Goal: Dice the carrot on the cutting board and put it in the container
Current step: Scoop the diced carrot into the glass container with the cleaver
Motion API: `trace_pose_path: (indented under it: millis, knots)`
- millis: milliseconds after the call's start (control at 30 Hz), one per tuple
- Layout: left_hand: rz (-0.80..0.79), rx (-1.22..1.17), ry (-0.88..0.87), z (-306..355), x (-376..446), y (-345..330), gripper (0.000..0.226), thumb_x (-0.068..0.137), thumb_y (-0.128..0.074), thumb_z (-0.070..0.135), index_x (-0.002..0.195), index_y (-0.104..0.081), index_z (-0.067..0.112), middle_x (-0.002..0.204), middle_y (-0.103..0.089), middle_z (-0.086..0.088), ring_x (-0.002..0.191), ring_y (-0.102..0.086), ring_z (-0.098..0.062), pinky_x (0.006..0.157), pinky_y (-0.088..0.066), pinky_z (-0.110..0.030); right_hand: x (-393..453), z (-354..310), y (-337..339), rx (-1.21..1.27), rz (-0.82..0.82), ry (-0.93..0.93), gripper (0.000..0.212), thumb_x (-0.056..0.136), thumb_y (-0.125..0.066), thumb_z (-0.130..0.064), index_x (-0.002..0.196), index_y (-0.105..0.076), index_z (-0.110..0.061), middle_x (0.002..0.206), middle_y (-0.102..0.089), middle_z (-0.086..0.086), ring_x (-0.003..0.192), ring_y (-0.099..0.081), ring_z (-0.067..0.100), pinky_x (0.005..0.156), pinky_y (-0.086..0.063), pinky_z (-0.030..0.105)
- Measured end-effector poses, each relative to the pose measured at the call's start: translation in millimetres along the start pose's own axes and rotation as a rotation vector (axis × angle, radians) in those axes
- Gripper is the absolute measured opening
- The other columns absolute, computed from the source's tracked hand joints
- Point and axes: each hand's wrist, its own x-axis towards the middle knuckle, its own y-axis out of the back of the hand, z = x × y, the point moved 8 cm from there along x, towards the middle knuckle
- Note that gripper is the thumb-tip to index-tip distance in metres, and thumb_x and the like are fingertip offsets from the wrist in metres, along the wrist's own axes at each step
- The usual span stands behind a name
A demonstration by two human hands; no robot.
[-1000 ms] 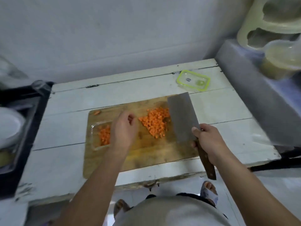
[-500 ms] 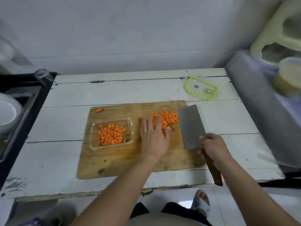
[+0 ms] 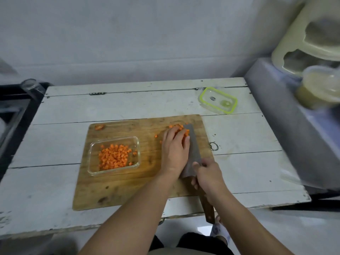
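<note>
Head cam: left hand point(image 3: 174, 150) lies flat, fingers straight, over the loose diced carrot point(image 3: 179, 128) against the cleaver point(image 3: 192, 150). Right hand point(image 3: 207, 176) grips the cleaver's wooden handle. The glass container point(image 3: 114, 156), partly filled with carrot cubes, sits on the cutting board point(image 3: 128, 186), left side.

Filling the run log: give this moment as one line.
left hand: pushing diced carrot onto cleaver | right hand: grips cleaver handle | container: partly filled, on cutting board
</note>
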Motion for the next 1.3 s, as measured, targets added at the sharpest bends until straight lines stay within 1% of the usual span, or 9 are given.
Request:
trace_pose_path:
  millis: [200,333,467,667,767,900,967,1100,1300]
  knots:
    - [0.084,-0.054,-0.047,19.5,4.4,29.0,0.022,0.097,-0.066,0.020,0.115,-0.076,0.012,0.121,-0.066,-0.001,0.120,-0.051,-0.019,0.111,-0.032,-0.017,-22.0,-21.3,4.9,0.017,-0.018,0.040,0.017,0.103,-0.052,-0.024,0.094,-0.063,-0.017,0.059,-0.063,0.010,0.043,-0.054,0.017,0.044,-0.041,0.025]
    - [0.147,-0.034,-0.042,15.6,5.4,77.2,0.022,0.098,-0.065,0.019,0.115,-0.075,0.011,0.120,-0.066,-0.001,0.119,-0.051,-0.016,0.108,-0.036,-0.020,-39.7,-40.2,-17.9,0.050,-0.085,0.067,0.012,0.102,-0.053,-0.030,0.102,-0.063,-0.023,0.057,-0.064,0.009,0.048,-0.057,0.021,0.048,-0.041,0.028]
    - [0.187,0.038,0.015,-16.6,-0.2,129.3,0.022,0.099,-0.064,0.020,0.116,-0.074,0.011,0.123,-0.065,-0.001,0.122,-0.048,-0.015,0.108,-0.028,-0.011,-59.0,-58.9,-67.4,0.087,-0.202,0.126,0.015,0.103,-0.052,-0.023,0.099,-0.065,-0.017,0.061,-0.063,0.010,0.052,-0.057,0.025,0.053,-0.042,0.035]
    - [0.203,0.108,0.105,-67.0,-31.8,162.7,0.022,0.099,-0.063,0.021,0.117,-0.072,0.012,0.123,-0.064,0.000,0.120,-0.049,-0.017,0.107,-0.042,-0.028,-84.6,-52.6,-119.6,0.082,-0.310,0.110,0.008,0.104,-0.052,-0.020,0.101,-0.059,-0.019,0.068,-0.063,0.012,0.054,-0.058,0.025,0.055,-0.045,0.035]
    - [0.185,0.116,0.137,-74.4,-36.6,165.9,0.028,0.100,-0.062,0.021,0.127,-0.067,0.016,0.124,-0.060,-0.001,0.120,-0.046,-0.017,0.105,-0.044,-0.032,-89.0,-49.8,-127.5,0.083,-0.331,0.066,0.015,0.104,-0.051,-0.020,0.090,-0.051,-0.024,0.069,-0.062,0.015,0.059,-0.056,0.028,0.061,-0.045,0.038]
    - [0.117,0.188,0.081,-74.6,-34.8,162.1,0.037,0.102,-0.057,0.019,0.138,-0.063,0.025,0.142,-0.052,-0.003,0.132,-0.040,-0.021,0.110,-0.039,-0.034,-89.7,-49.3,-130.2,0.090,-0.332,0.045,0.017,0.104,-0.050,-0.017,0.089,-0.048,-0.025,0.072,-0.060,0.015,0.054,-0.055,0.022,0.056,-0.044,0.035]
    - [0.079,0.213,0.041,-75.0,-31.1,158.7,0.038,0.101,-0.055,0.016,0.136,-0.065,0.024,0.150,-0.050,-0.004,0.139,-0.037,-0.024,0.114,-0.035,-0.035,-87.8,-49.6,-130.4,0.092,-0.322,0.044,0.007,0.104,-0.050,-0.018,0.101,-0.050,-0.024,0.070,-0.058,0.014,0.050,-0.053,0.019,0.050,-0.042,0.031]
    - [0.075,0.203,0.010,-71.8,-26.7,156.2,0.036,0.097,-0.050,0.021,0.122,-0.075,0.015,0.139,-0.064,-0.005,0.132,-0.050,-0.022,0.115,-0.041,-0.038,-85.5,-49.6,-130.3,0.099,-0.316,0.016,0.032,0.104,-0.050,-0.016,0.135,-0.048,-0.012,0.074,-0.060,0.014,0.051,-0.054,0.019,0.048,-0.043,0.030]
    - [0.068,0.187,0.003,-73.1,-15.5,153.2,0.019,0.097,-0.065,0.024,0.108,-0.077,0.014,0.116,-0.071,-0.003,0.113,-0.058,-0.021,0.103,-0.047,-0.038,-79.6,-46.8,-128.2,0.095,-0.283,0.004,0.033,0.104,-0.051,-0.017,0.136,-0.051,-0.009,0.067,-0.059,0.010,0.047,-0.054,0.018,0.043,-0.042,0.028]
